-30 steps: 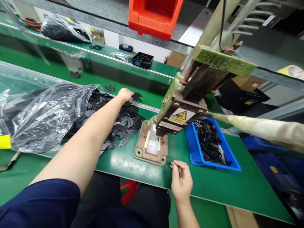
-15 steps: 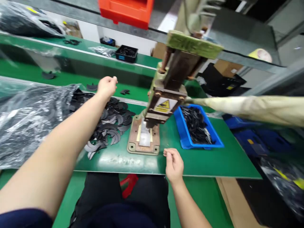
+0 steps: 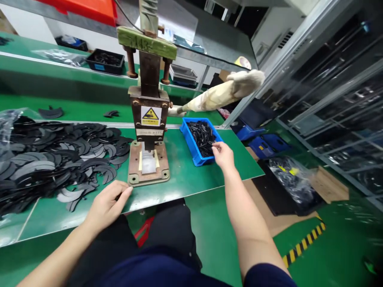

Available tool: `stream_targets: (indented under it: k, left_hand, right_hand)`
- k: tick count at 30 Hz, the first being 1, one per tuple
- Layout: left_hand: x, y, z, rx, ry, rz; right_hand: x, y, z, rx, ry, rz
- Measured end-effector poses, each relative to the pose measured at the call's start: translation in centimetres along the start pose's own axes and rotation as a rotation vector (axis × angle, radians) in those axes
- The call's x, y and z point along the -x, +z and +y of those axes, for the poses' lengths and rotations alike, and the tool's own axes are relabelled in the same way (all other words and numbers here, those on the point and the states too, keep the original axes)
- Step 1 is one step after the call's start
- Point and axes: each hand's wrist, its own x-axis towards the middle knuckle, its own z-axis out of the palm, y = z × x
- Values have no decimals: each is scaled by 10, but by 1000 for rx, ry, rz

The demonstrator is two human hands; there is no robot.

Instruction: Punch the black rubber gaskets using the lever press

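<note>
A green tabletop [image 3: 191,175] runs across the view, with a second green surface behind it and a metal shelf above. To the left, a wide heap of black crescent-shaped pieces [image 3: 54,155] covers much of the tabletop, some of them partly under a clear plastic bag [image 3: 6,123] at the left edge. In the middle stands a hand press [image 3: 149,119], upright, with a green top bar, a yellow warning label on its front and a rusty base plate [image 3: 149,167] bolted at the corners; a pale block sits in the base under the ram. Its long lever [image 3: 221,93], wrapped in pale cloth, sticks out to the right and away. Just right of the press lies a blue bin [image 3: 196,153] filled with small black strips [image 3: 203,137].

The right hand [image 3: 224,155] is at the near right corner of the blue bin, fingers pinched together over the strips; whether a strip is actually caught between the fingertips cannot be told. The left hand [image 3: 106,203] rests at the near edge of the tabletop, just beside the front left corner of the base plate, loosely curled with the fingers pointing toward the plate, gripping nothing visible. A few stray crescent pieces lie just left of it. A black tray [image 3: 104,61] sits on the rear surface.
</note>
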Motion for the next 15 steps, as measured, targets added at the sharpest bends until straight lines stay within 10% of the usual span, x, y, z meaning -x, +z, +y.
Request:
stream_targets:
  k: [6, 15]
  left_hand:
    - [0, 3, -5, -10, 17, 13]
    - [-5, 1, 2, -22, 4, -53]
  right_hand:
    - [-50, -28, 29, 374, 167, -240]
    - [-75, -4, 7, 609, 217, -374]
